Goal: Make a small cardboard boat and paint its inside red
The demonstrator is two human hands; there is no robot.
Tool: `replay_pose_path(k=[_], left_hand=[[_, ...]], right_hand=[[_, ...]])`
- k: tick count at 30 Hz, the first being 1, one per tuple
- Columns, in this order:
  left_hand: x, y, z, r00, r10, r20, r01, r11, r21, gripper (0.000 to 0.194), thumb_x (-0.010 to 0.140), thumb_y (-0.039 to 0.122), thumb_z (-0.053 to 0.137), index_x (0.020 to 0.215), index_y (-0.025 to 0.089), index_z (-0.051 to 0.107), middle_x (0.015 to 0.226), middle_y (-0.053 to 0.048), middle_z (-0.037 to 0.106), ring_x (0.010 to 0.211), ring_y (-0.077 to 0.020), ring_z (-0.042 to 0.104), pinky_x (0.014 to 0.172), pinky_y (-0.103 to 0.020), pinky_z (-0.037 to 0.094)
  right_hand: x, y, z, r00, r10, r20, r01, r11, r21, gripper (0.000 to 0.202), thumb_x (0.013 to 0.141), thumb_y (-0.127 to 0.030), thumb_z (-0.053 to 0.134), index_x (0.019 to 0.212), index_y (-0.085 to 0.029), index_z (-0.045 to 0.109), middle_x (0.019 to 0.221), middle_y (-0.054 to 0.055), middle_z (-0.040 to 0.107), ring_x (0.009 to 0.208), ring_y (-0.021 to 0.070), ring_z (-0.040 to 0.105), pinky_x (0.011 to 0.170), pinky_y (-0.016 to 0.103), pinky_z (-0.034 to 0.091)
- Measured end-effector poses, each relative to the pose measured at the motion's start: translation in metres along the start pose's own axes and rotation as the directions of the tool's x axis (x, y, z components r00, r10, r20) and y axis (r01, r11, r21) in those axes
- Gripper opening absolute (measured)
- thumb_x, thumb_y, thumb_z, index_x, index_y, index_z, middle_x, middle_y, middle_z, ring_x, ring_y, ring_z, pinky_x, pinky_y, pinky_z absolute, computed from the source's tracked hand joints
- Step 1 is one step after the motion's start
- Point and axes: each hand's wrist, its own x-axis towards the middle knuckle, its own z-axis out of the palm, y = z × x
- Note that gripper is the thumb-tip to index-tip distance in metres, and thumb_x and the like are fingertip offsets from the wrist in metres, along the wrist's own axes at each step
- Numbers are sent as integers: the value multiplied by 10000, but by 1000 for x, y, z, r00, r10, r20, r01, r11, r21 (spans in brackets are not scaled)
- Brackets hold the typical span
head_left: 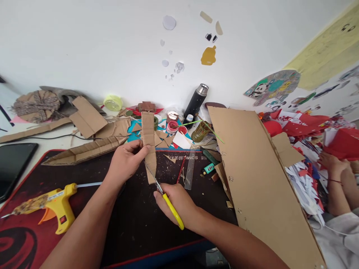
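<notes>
My left hand point(126, 160) pinches a narrow cardboard strip point(148, 138) between thumb and fingers, holding it upright over the dark mat point(134, 224). The strip's lower end is cut to a slanted shape. My right hand point(175, 203) is closed around yellow-handled scissors point(172, 211). Their blades point up and left and lie against the lower part of the strip. A yellow glue gun point(60, 203) with a stick in its back lies to the left of my hands. Behind my left hand is a long folded cardboard piece point(86, 151).
Paint jars point(172, 127), a black thermos point(196, 99) and cardboard scraps stand behind the mat. A clear ruler point(190, 170) lies right of centre. A large cardboard sheet point(258, 168) leans at right; beyond it are another person's hands point(333, 168). A black tablet point(15, 164) lies far left.
</notes>
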Motion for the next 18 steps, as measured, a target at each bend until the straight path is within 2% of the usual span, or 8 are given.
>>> replay_pose_path(k=[6, 11, 15, 18], left_hand=[[1, -1, 0, 1000, -5, 15, 5, 1000, 20, 365, 811, 543, 754, 701, 204, 675, 752, -33, 679, 695, -182, 541, 657, -306, 432], [2, -1, -1, 1000, -2, 26, 1, 999, 38, 380, 817, 563, 731, 714, 200, 680, 753, -33, 686, 706, -189, 556, 663, -304, 430], [1, 1, -1, 998, -33, 47, 31, 999, 29, 391, 790, 569, 756, 697, 199, 670, 696, -11, 629, 659, -168, 509, 621, -290, 400], [1, 2, -2, 998, -39, 54, 38, 999, 11, 410, 776, 572, 766, 662, 202, 629, 656, 3, 564, 632, -152, 461, 592, -281, 373]], right_hand=[[-4, -2, -5, 999, 36, 40, -40, 995, 90, 352, 1019, -333, 607, 708, -226, 480, 539, -55, 444, 510, 118, 483, 547, 237, 319], [-5, -2, -11, 988, 74, 135, -98, 979, 182, 267, 1035, -430, 637, 866, -225, 620, 551, -66, 550, 458, 122, 575, 510, 204, 413], [-5, -2, -14, 978, 44, 202, -93, 966, 241, 303, 1018, -493, 696, 921, -207, 668, 639, -25, 685, 570, 145, 696, 602, 210, 535], [-4, -2, -17, 971, 53, 233, -121, 949, 290, 335, 978, -530, 763, 965, -201, 700, 703, -5, 735, 645, 167, 750, 646, 225, 575]])
